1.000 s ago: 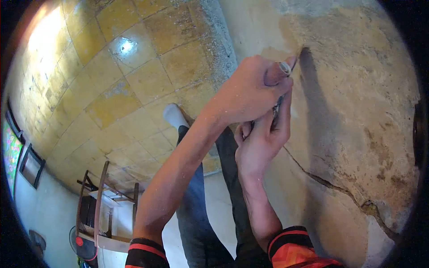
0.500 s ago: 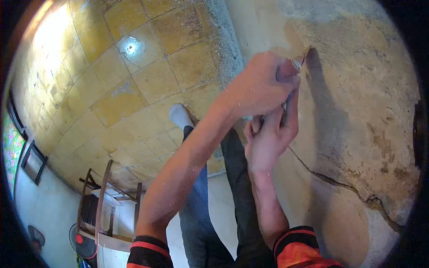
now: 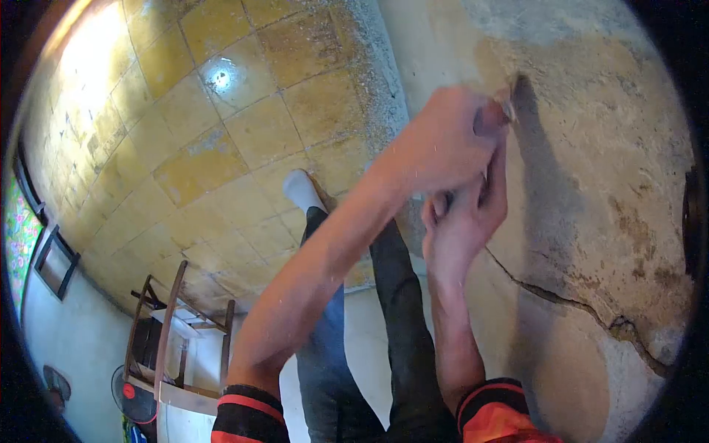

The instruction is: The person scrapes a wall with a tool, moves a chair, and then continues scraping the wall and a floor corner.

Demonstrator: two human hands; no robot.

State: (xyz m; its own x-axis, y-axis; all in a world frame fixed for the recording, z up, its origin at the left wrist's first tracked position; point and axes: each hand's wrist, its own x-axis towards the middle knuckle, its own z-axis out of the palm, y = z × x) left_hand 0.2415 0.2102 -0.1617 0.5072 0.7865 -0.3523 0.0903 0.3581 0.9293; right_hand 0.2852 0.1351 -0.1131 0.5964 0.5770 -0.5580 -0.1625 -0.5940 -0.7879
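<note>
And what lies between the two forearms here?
In the head view, both dark trouser legs show between them, with a pale surface beyond.

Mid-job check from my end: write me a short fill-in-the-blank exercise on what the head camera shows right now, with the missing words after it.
1. In the picture, the left hand appears above the ____ hand.
2. The floor tiles around the pale sock are mainly ____ in colour.
3. A long, dark, jagged ____ runs across the stained surface.
4. A ____ stripe rings the black left cuff.

Missing words: right; yellow; crack; red.
</note>
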